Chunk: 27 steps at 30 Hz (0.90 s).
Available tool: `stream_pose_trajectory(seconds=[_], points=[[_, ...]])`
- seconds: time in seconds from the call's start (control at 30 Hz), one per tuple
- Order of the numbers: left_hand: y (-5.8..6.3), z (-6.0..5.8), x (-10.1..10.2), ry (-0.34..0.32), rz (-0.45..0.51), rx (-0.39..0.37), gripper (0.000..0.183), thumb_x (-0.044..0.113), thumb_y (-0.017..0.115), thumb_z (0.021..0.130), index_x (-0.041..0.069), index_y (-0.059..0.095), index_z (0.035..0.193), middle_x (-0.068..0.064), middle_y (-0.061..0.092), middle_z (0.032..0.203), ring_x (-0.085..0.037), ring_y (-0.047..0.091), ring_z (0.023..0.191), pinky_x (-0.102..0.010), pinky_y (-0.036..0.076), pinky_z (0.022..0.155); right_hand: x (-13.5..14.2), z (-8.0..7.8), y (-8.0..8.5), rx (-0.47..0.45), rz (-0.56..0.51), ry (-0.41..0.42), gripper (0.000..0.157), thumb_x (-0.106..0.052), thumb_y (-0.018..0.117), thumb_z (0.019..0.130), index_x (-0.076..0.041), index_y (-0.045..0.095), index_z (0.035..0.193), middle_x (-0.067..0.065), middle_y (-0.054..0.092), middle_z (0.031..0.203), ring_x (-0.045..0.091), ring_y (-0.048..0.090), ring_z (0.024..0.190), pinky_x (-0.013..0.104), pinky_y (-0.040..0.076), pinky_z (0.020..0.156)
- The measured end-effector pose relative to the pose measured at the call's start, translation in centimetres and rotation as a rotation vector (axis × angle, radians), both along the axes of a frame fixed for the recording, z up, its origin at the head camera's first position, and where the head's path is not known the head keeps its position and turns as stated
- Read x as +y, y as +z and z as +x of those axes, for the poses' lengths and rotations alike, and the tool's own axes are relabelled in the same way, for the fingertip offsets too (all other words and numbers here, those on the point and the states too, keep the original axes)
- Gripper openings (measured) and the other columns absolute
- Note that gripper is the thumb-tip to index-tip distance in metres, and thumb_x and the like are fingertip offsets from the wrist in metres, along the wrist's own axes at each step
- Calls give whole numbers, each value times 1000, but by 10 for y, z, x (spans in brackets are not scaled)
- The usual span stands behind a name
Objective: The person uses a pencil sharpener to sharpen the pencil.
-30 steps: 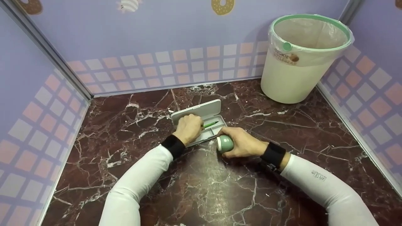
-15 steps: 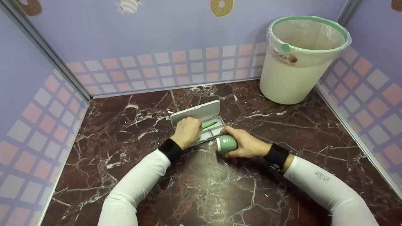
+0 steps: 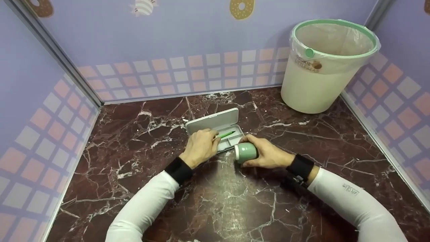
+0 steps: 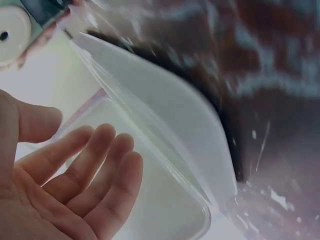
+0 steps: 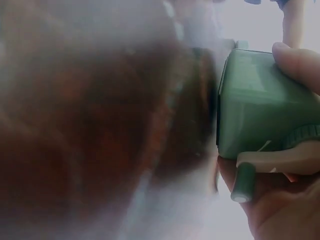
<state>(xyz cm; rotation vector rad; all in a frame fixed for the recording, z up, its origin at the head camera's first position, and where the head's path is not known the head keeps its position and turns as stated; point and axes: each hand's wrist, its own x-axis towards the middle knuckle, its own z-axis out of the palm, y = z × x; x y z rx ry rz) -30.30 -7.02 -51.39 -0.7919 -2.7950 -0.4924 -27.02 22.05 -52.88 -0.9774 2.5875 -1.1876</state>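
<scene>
A grey-white pencil case (image 3: pixel 215 121) stands with its lid raised, and a green pencil (image 3: pixel 227 134) lies in its back compartment. My left hand (image 3: pixel 200 147) is over the case's left part, next to the pencil's near end. In the left wrist view its fingers (image 4: pixel 95 165) are loosely bent, with nothing between them and the thumb. My right hand (image 3: pixel 268 155) grips a green hand-crank pencil sharpener (image 3: pixel 248 152) beside the case's front right corner. The sharpener's white face with a dark hole (image 4: pixel 4 36) points left. Its crank handle (image 5: pixel 270 162) shows in the right wrist view.
A cream waste bin (image 3: pixel 312 87) with a green rim and a clear liner stands at the back right. Purple panels (image 3: pixel 188 33) wall in the dark red marbled tabletop (image 3: pixel 215 208) at the back and both sides.
My left hand has loosened from a closed shape and drawn back slightly, leaving the pencil in the case. The right hand with the pencil sharpener has shifted slightly right.
</scene>
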Motion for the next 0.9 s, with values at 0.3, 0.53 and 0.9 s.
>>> stream_pose_trajectory(seconds=[0.3,0.53,0.9], points=[[9,17,4,-29,190,-51,55,41,57,117,0,61,153,-22,79,128,-41,80,108,-57,67,96,11,-11,50,63,-106,-56,76,-15,99,80,-7,60,145,16,75,136,31,74,114,44,62,98],[18,30,15,-118,310,-87,59,41,56,117,-2,56,158,-24,72,150,-42,73,136,-57,57,121,19,-10,81,120,-165,-91,77,-15,103,76,-14,69,145,8,79,127,22,72,105,30,59,90],[29,54,36,-230,492,-40,72,53,45,118,-6,53,159,-26,66,157,-41,67,146,-53,53,126,15,-7,92,127,-199,-205,77,-16,104,77,-12,70,146,12,80,123,23,71,98,25,57,80]])
